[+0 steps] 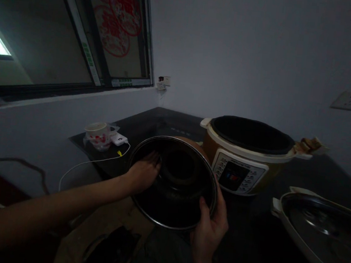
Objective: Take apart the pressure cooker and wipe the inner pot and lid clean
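Note:
A deep round pot point(175, 197), black inside with a thin shiny rim and a brownish outside, is tilted so that its mouth faces me. My right hand point(211, 224) grips its right rim, thumb on the inner side and fingers behind the wall. Inside, against the left part of the wall, lies my left hand point(143, 172) with its fingers stretched out. Dimness hides whether anything thin is under those fingers. Just behind the pot stands an electric cooker point(241, 156), uncovered, with a dark interior and a front control panel.
A cooker lid point(318, 228) rests on the dark countertop point(176, 121) at right. To the left are a plastic-wrapped cup point(96, 132) and a white device point(119, 139) with a cable point(82, 162). Brown crumpled material point(309, 145) sits by the cooker's right handle. Wall sockets point(164, 82) are in the corner.

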Action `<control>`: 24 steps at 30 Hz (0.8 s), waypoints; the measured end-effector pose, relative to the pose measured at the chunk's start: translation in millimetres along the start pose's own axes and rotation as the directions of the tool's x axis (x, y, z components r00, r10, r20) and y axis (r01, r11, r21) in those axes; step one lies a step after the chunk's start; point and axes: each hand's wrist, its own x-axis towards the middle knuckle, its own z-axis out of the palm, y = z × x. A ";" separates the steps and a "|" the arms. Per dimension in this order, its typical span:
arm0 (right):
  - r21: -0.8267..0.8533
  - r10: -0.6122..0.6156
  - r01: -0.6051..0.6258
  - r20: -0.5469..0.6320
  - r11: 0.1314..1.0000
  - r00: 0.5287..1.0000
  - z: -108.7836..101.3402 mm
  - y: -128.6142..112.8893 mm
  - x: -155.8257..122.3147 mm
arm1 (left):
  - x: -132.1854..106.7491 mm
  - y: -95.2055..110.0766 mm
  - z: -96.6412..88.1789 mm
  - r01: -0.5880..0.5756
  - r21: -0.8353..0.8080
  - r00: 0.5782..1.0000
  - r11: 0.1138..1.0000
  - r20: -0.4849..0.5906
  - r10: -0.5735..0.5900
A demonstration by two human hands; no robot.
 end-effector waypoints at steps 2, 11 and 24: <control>0.007 0.013 -0.013 -0.028 1.000 1.000 0.3 2.4 1.6 | 4.6 -2.9 -1.3 -0.007 -0.002 1.000 1.000 -0.022 0.007; -0.008 -0.008 0.008 -0.009 1.000 1.000 2.9 -2.0 5.6 | -14.6 17.7 4.7 -0.023 -0.097 0.992 0.995 0.120 0.034; -0.067 0.101 -0.105 -0.056 0.992 0.993 5.5 -12.3 7.1 | -17.2 110.0 -16.5 0.026 -0.918 0.972 0.396 0.116 0.205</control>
